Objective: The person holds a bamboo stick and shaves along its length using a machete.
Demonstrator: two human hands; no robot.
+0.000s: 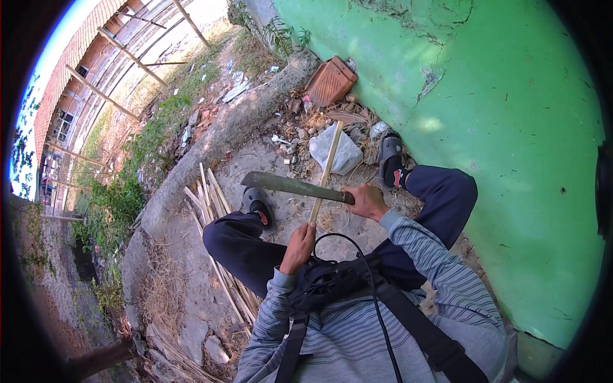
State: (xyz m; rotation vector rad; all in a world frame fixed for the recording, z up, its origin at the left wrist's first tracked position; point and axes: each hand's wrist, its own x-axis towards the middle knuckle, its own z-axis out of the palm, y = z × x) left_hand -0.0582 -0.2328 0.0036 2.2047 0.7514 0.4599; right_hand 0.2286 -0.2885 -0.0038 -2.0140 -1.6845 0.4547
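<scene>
My left hand [298, 248] is closed round the near end of a thin, pale bamboo strip [329, 159], which slants up and away from me. Its far end lies over a whitish rock [345, 150] on the ground. In my right hand [366, 202] is the handle of a machete [290, 186], its long dark blade pointing left. The blade crosses over the strip around its middle; whether it touches the strip I cannot tell. Beside my left leg lies a bundle of similar pale strips [214, 198].
A green wall [504, 159] with peeling patches rises close on my right. An orange clay roof tile [331, 81] leans at its foot, among rubble. A low concrete kerb [211, 143] curves along the left, with plants and litter beyond. A black cable [357, 246] loops in front of my body.
</scene>
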